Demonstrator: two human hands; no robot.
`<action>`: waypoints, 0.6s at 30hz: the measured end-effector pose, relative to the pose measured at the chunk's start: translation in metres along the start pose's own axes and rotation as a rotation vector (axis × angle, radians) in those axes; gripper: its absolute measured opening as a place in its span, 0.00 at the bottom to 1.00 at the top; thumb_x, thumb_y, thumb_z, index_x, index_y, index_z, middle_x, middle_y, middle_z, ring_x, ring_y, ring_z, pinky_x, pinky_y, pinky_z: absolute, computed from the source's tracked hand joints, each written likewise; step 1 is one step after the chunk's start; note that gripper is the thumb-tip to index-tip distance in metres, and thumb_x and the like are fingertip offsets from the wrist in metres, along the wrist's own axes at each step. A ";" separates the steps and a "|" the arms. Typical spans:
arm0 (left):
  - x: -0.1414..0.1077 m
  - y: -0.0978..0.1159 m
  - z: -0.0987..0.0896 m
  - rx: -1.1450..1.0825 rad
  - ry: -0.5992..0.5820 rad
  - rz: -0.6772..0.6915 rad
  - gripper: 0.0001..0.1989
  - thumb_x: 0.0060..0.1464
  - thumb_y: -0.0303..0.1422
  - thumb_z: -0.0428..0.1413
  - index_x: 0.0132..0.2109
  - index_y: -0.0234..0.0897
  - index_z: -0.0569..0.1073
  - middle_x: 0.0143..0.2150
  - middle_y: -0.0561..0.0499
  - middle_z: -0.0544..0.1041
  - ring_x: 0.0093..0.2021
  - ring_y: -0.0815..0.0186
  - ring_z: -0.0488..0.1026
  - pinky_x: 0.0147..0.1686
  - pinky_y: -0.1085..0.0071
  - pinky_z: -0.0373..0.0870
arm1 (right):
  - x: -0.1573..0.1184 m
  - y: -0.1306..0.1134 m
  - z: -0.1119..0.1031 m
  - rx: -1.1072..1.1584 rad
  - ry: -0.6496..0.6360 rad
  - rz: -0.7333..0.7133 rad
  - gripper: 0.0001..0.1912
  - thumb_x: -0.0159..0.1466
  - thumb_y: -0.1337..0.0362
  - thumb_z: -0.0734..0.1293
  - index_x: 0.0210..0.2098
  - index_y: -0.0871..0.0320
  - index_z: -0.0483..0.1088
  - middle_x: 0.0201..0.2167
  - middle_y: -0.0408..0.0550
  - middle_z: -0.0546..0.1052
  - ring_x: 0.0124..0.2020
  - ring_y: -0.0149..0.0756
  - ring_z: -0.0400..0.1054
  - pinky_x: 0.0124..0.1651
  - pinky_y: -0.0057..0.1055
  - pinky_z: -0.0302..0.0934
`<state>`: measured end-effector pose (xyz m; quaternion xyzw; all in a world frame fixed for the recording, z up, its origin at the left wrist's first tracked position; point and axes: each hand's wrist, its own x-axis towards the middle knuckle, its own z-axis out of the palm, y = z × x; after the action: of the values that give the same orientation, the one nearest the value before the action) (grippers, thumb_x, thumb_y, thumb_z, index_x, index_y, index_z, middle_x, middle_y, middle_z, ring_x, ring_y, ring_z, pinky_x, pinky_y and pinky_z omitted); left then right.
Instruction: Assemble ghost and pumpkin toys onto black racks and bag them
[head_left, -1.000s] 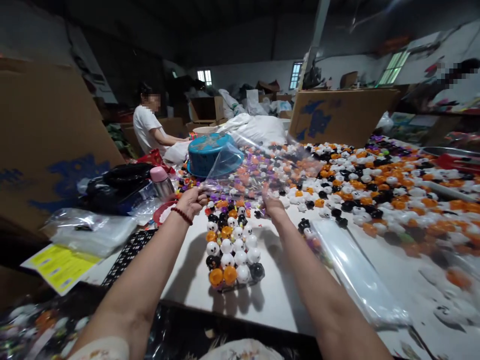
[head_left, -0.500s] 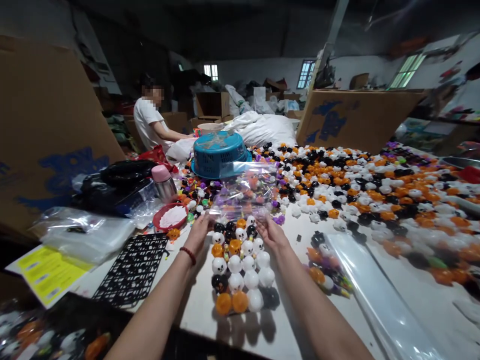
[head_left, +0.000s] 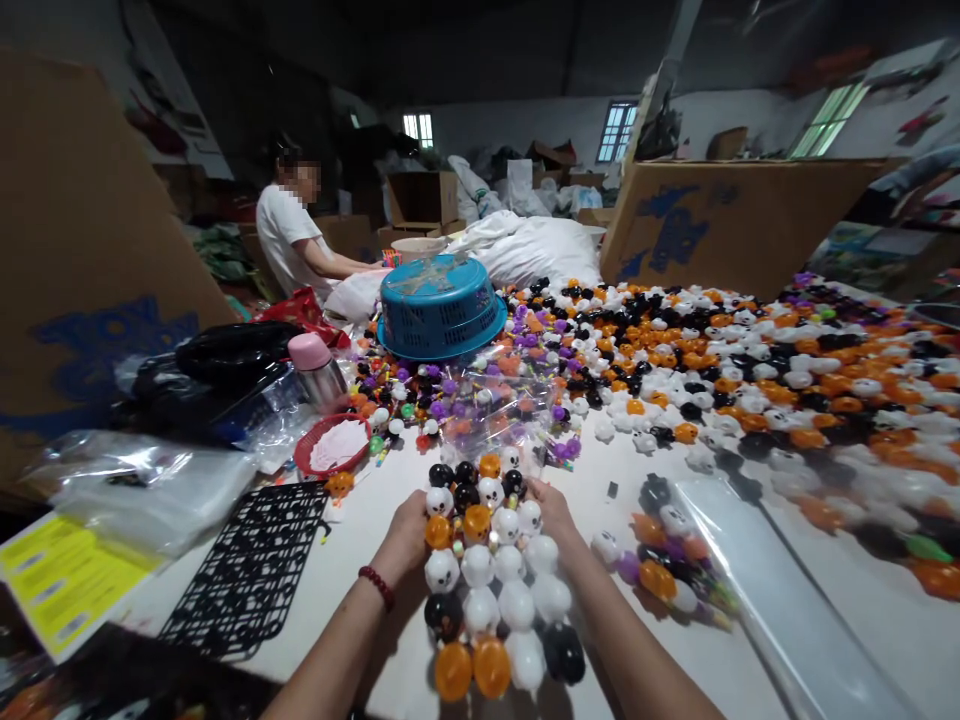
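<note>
Head view: my left hand (head_left: 405, 535) and right hand (head_left: 553, 508) close on the two sides of a block of small toy balls (head_left: 491, 575), white ghost faces, black ones and orange ones set in tidy rows. The block lies on the white table (head_left: 360, 560), close to its near edge, in the middle. A clear plastic bag (head_left: 491, 410) stands up from the block's far end, and my fingers pinch its mouth there.

I judge the block light but loose: the balls are hard, smooth plastic and would roll apart, and the film is thin and slippery. Holding low on both long sides, with the thumbs pinning the film, looks safest.

A black grid tray (head_left: 251, 570) lies left of the block, toward the near left corner. An upturned blue basket (head_left: 439, 308) sits further back among loose balls. A yellow sheet (head_left: 56, 585) at the left edge carries print too small to read. Blue lettering on the cardboard sheets is blurred.
</note>
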<state>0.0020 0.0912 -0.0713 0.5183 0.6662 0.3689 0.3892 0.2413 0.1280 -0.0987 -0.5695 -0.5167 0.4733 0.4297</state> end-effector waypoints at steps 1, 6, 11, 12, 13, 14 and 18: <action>-0.001 0.002 0.001 -0.032 -0.003 -0.020 0.12 0.34 0.37 0.65 0.27 0.36 0.74 0.28 0.49 0.76 0.33 0.58 0.71 0.33 0.66 0.68 | -0.003 -0.001 -0.001 -0.018 -0.006 -0.018 0.19 0.55 0.46 0.65 0.26 0.56 0.75 0.25 0.45 0.77 0.34 0.43 0.70 0.36 0.32 0.62; -0.013 0.008 0.012 -0.318 -0.109 -0.081 0.15 0.35 0.36 0.65 0.34 0.34 0.76 0.31 0.49 0.77 0.34 0.58 0.73 0.35 0.65 0.71 | -0.015 0.000 -0.004 0.016 -0.002 -0.017 0.21 0.56 0.45 0.65 0.33 0.56 0.77 0.31 0.48 0.80 0.36 0.46 0.72 0.38 0.35 0.63; -0.023 0.008 0.018 -0.494 -0.146 -0.151 0.18 0.37 0.38 0.66 0.37 0.35 0.76 0.33 0.48 0.79 0.33 0.61 0.74 0.33 0.68 0.71 | -0.024 -0.001 -0.003 0.147 0.015 0.046 0.25 0.53 0.41 0.66 0.34 0.57 0.76 0.30 0.48 0.78 0.35 0.44 0.70 0.38 0.34 0.63; -0.025 0.008 0.018 -0.506 -0.138 -0.160 0.19 0.37 0.39 0.66 0.38 0.35 0.75 0.33 0.48 0.79 0.32 0.61 0.74 0.33 0.67 0.71 | -0.026 -0.002 -0.003 0.157 0.019 0.048 0.25 0.53 0.41 0.66 0.33 0.57 0.75 0.29 0.47 0.77 0.34 0.43 0.69 0.37 0.33 0.62; -0.027 0.010 0.019 -0.511 -0.131 -0.166 0.19 0.38 0.39 0.65 0.38 0.35 0.75 0.34 0.49 0.79 0.33 0.61 0.74 0.33 0.67 0.72 | -0.028 -0.003 -0.003 0.158 0.027 0.049 0.25 0.54 0.41 0.66 0.32 0.57 0.75 0.28 0.46 0.76 0.33 0.41 0.68 0.36 0.33 0.62; -0.029 0.012 0.019 -0.507 -0.124 -0.166 0.19 0.38 0.40 0.65 0.39 0.35 0.75 0.34 0.49 0.79 0.34 0.60 0.74 0.35 0.66 0.72 | -0.030 -0.005 -0.004 0.151 0.038 0.051 0.24 0.55 0.41 0.65 0.31 0.57 0.74 0.27 0.46 0.76 0.32 0.40 0.68 0.35 0.32 0.61; -0.033 0.024 0.022 -0.410 -0.078 -0.160 0.19 0.38 0.43 0.64 0.36 0.37 0.75 0.35 0.49 0.79 0.38 0.56 0.75 0.37 0.64 0.73 | -0.037 -0.011 -0.005 0.107 0.064 0.023 0.20 0.59 0.45 0.63 0.29 0.57 0.72 0.25 0.44 0.74 0.29 0.37 0.65 0.34 0.31 0.60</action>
<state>0.0367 0.0652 -0.0551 0.3876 0.6008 0.4441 0.5399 0.2430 0.0928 -0.0832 -0.5665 -0.4700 0.4868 0.4703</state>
